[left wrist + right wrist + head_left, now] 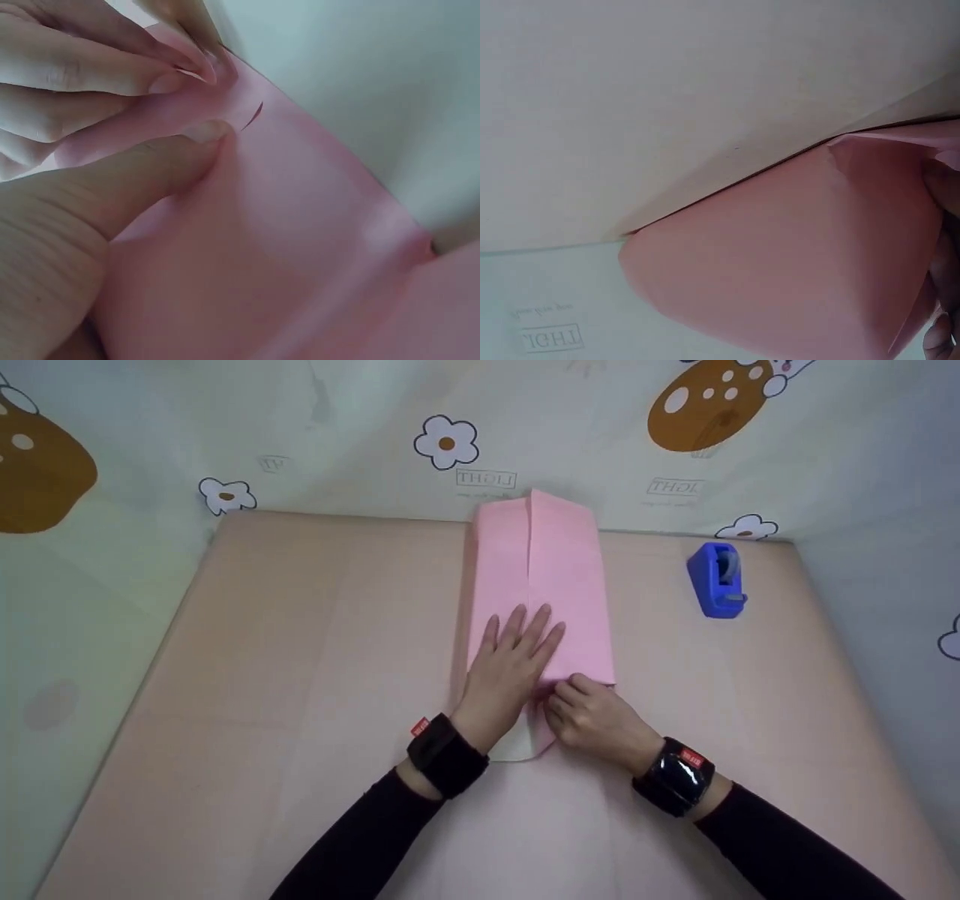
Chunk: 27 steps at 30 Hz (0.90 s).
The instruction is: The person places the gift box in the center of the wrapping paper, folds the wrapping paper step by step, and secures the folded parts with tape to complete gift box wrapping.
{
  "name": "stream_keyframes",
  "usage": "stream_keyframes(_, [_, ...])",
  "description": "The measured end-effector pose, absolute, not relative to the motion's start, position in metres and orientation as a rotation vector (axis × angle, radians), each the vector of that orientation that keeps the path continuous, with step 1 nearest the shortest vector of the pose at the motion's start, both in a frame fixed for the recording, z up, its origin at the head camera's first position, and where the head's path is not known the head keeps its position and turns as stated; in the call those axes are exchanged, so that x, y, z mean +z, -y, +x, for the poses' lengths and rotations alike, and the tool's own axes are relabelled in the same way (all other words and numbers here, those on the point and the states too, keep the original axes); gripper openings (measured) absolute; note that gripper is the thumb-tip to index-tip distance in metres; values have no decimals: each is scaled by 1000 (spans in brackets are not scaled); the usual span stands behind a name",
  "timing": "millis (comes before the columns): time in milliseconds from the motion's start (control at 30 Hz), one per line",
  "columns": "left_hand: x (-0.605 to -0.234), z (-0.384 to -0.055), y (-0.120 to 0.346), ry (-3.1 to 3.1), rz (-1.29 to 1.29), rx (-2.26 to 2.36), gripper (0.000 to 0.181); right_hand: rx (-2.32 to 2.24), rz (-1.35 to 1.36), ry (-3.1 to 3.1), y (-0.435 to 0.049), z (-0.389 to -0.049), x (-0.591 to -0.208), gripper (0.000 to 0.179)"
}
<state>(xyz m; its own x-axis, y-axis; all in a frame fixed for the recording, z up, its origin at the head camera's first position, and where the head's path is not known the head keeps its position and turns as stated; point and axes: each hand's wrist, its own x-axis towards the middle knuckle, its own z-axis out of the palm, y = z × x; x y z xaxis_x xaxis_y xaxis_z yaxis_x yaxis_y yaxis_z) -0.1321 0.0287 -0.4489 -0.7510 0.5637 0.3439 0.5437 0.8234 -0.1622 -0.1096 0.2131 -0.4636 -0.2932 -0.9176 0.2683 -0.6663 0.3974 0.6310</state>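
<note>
A long pink paper wrapping (566,585), folded into a boxy packet, lies lengthwise on the table with a seam down its upper face. My left hand (506,667) rests on the packet, its fingers straight and slightly spread. In the left wrist view a thumb (169,169) presses the pink paper near a small slit. At the packet's near end, my right hand (592,720) pinches the paper with curled fingers. A pale flap (514,741) sticks out below the left palm. Whatever the paper encloses is hidden. In the right wrist view only a few fingers (945,184) show beside the paper.
A blue tape dispenser (718,581) stands at the table's far right. The packet's far end reaches past the back edge of the table (337,622). Behind it hangs a pale cloth (337,427) printed with flowers and brown spotted shapes.
</note>
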Motion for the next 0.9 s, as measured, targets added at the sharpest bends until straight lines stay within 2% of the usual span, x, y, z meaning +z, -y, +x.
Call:
stream_keyframes(200, [-451, -130, -29, 2635, -827, 143, 82, -443, 1299, 2043, -216, -112, -471, 32])
stream_keyframes(367, [-451, -130, -30, 2647, -831, 164, 74, -297, 1198, 1990, -219, -118, -474, 17])
stream_keyframes(433, [-450, -131, -29, 2676, -853, 203, 76, -236, 1122, 2019, -221, -122, -473, 25])
stream_keyframes(633, [-442, -134, -28, 2823, -966, 167, 90, 14, 849, 2266, -227, -133, -467, 98])
stream_keyframes(733, [-444, -134, -29, 2828, -963, 129, 94, 114, 795, 2332, -228, -135, -466, 108])
stream_keyframes(900, [-453, -132, -32, 2744, -851, 194, 101, 190, 798, 2389, -227, -136, -466, 112])
